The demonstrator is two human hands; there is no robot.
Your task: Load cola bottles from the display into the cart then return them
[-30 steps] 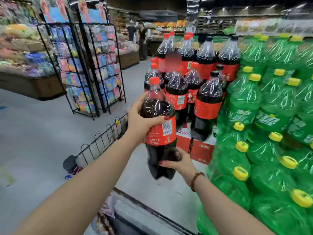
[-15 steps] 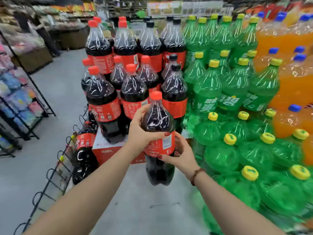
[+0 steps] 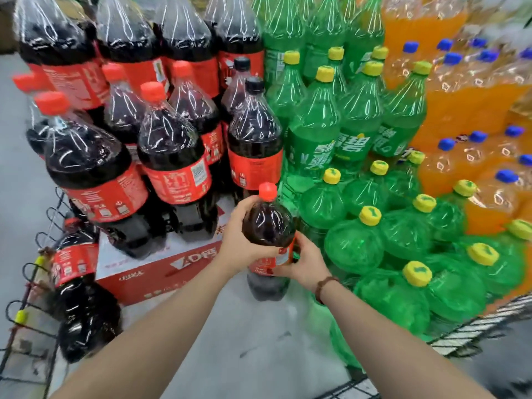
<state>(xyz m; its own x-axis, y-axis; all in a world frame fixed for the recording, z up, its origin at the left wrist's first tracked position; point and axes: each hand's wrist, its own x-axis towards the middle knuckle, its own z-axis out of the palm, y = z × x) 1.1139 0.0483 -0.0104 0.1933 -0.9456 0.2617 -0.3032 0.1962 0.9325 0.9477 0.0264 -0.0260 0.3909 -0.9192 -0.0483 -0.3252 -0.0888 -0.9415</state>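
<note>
I hold one large cola bottle (image 3: 269, 226) with a red cap upright in both hands. My left hand (image 3: 240, 240) wraps its shoulder from the left; my right hand (image 3: 302, 262) grips the red label from the right. The bottle's base is low over the grey display floor (image 3: 230, 341), beside the red carton. Several cola bottles (image 3: 172, 156) stand stacked behind it on the red carton (image 3: 149, 272). One more cola bottle (image 3: 80, 289) stands at the lower left by the wire fence. The cart is out of view.
Green soda bottles (image 3: 354, 145) with yellow caps crowd the right side, touching distance from my right hand. Orange soda bottles (image 3: 472, 110) with blue caps fill the far right. A low black wire fence (image 3: 31, 289) edges the display on the left, and a wire rail (image 3: 472, 326) on the right.
My view has swung right and down, closer to the display. Both hands have carried the cola bottle lower and forward, down toward the display floor beside the red carton.
</note>
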